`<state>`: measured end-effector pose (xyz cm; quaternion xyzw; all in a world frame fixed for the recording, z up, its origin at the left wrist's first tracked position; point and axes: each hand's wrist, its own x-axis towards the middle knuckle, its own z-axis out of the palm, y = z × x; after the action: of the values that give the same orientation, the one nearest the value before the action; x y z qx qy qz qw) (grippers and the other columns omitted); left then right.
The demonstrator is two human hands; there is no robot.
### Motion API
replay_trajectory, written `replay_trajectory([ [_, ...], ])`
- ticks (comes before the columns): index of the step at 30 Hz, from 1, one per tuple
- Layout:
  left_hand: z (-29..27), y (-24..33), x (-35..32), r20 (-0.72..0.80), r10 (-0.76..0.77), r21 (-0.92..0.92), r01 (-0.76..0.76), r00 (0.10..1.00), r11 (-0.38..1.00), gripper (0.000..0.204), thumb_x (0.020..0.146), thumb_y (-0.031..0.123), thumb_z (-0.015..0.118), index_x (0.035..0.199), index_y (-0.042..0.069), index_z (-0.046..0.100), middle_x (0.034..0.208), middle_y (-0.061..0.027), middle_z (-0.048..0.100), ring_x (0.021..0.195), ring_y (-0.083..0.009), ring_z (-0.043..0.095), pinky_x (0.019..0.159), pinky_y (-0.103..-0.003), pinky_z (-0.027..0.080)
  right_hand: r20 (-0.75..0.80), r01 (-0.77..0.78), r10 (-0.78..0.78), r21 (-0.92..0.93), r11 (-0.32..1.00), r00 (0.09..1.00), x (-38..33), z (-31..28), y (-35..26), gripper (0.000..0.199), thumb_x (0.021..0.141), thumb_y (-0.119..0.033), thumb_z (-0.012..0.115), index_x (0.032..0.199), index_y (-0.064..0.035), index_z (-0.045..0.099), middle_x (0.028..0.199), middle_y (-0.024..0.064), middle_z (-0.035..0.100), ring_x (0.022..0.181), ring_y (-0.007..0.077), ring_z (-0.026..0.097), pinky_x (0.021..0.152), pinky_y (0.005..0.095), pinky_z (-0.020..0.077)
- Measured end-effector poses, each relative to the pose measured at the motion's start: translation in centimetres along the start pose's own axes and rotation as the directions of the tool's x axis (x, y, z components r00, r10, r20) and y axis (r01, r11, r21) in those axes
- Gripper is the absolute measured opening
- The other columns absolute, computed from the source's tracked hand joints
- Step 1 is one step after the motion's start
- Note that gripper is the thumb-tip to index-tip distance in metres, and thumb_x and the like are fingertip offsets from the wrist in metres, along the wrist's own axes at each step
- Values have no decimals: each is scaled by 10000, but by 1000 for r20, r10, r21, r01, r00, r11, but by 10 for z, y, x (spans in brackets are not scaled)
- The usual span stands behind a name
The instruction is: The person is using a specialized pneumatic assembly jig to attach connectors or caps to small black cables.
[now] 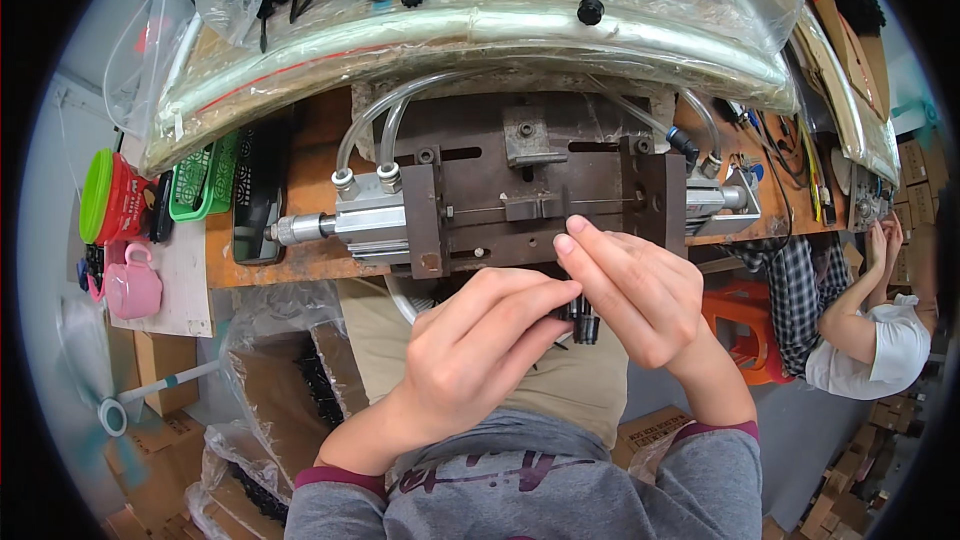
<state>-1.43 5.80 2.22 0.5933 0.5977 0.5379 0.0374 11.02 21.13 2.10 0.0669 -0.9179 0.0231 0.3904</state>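
Small black plastic parts with ribbed round heads (pixel 586 330) show between my hands, just in front of the metal fixture. My left hand (pixel 480 335) is closed, its fingertips pinched against their left side. My right hand (pixel 640 295) is bent over them with its fingers pressed together and its fingertips pointing at the fixture; its thumb is hidden. How many parts are held cannot be made out. Beyond the fingertips, the brown metal clamping fixture (pixel 470 235) holds a small dark block (pixel 535 206) at its middle, with a thin rod on either side.
Silver air cylinders (pixel 370 223) with clear hoses flank the fixture. Behind it, a plastic-covered ledge (pixel 480 35) bears many black stemmed parts. Green basket (pixel 205 180), red tub (pixel 120 202) and pink cup (pixel 133 285) stand left. Another person (pixel 870 340) sits right, near an orange stool (pixel 745 330).
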Motion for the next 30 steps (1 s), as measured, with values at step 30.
replay_trajectory([
  [30, -36, 0, 86, 84, 96, 384, -121, 992, 915, 324, 733, 95, 811, 1041, 53, 720, 1005, -106, 730, 808, -199, 698, 683, -283, 544, 303, -516, 444, 226, 826, 843, -16, -15, -29, 284, 753, 42, 712, 1014, 32, 600, 1283, 227, 562, 1039, 362, 624, 854, 400, 529],
])
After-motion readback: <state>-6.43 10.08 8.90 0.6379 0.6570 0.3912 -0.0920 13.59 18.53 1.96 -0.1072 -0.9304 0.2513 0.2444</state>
